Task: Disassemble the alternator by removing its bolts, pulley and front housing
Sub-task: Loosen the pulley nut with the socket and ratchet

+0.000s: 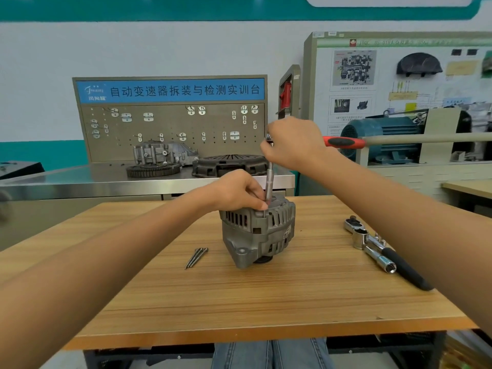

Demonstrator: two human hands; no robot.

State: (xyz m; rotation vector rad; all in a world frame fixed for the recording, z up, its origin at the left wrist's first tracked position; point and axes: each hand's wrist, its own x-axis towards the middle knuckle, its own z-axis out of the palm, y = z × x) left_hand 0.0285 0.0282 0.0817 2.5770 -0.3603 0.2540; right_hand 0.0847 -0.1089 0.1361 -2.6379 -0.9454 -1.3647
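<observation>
Alternator [259,230] upright mid-worktop [239,296], pulley end down, under 2 hands.

Nearest: bare wooden worktop edge. Further in, 3 loose bolts [196,257] just left of the alternator; second ratchet [383,251] with socket off to the right. On top of the housing, left hand [237,190] with fingers pinching the vertical extension bar [269,186] near its lower end. Above, right hand [292,142] with fingers curled round the red-handled ratchet [343,142] at its head. Beyond: steel bench with clutch parts, pegboard.
</observation>
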